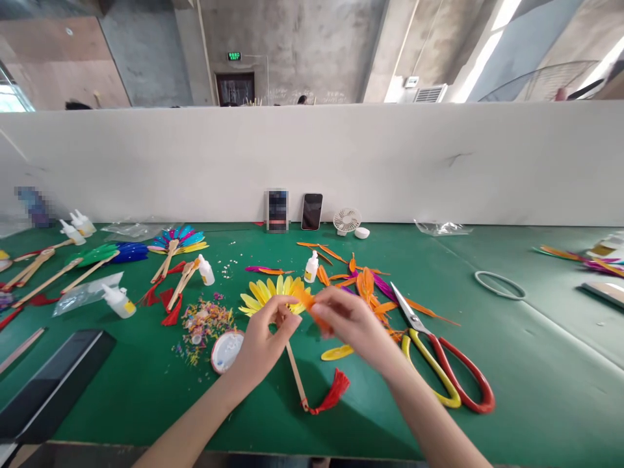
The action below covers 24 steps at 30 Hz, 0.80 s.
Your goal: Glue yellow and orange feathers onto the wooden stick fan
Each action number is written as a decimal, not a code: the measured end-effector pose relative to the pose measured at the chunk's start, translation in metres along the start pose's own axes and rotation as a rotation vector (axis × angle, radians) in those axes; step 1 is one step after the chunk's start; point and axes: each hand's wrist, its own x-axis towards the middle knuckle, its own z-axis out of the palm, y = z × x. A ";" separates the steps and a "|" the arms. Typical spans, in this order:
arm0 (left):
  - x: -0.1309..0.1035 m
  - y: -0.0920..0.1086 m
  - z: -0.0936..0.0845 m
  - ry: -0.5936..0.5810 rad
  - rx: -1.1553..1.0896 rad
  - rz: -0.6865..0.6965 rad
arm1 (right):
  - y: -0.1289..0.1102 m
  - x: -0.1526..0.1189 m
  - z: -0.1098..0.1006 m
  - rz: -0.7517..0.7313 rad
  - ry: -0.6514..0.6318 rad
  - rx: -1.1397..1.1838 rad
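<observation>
Between my two hands is an orange feather (305, 298), partly blurred. My right hand (348, 320) pinches its lower part. My left hand (268, 335) has its fingers curled at the feather's left side; whether its fingertips also grip it is hidden. Beneath them on the table lies a fan of yellow feathers (260, 294) with a thin wooden handle (295, 374) and a red tassel (334, 391) at its end. A loose yellow feather (337, 352) lies below my right hand. Orange feathers (368, 289) are heaped just beyond that hand.
Scissors (429, 357) with red and yellow handles lie open at right. Colourful clippings (207, 322) and a round white lid (227, 352) are at left. Glue bottles (118, 301), finished feather fans (178, 240) and a black box (58, 383) occupy the left side. A white partition (195, 162) stands behind.
</observation>
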 end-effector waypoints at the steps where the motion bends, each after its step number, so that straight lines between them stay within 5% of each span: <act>1: 0.000 0.001 0.001 0.008 -0.031 -0.010 | 0.000 -0.002 0.009 0.009 -0.074 -0.021; 6: 0.002 -0.007 -0.006 0.125 -0.008 -0.089 | 0.007 -0.006 0.031 0.042 -0.161 -0.049; 11: 0.003 -0.015 -0.011 0.194 0.003 -0.059 | 0.010 -0.008 0.019 0.078 -0.149 -0.082; 14: 0.001 -0.018 -0.013 0.260 -0.061 -0.005 | 0.014 -0.003 -0.010 -0.027 0.171 -0.197; 17: -0.002 -0.022 -0.017 0.235 -0.025 0.010 | 0.027 0.007 -0.051 0.021 0.551 -0.475; 21: -0.006 -0.026 -0.020 0.136 0.084 0.004 | 0.050 0.012 -0.087 0.268 0.313 -0.887; 24: -0.007 -0.028 -0.017 0.115 0.118 -0.011 | 0.058 0.015 -0.093 0.294 0.224 -1.128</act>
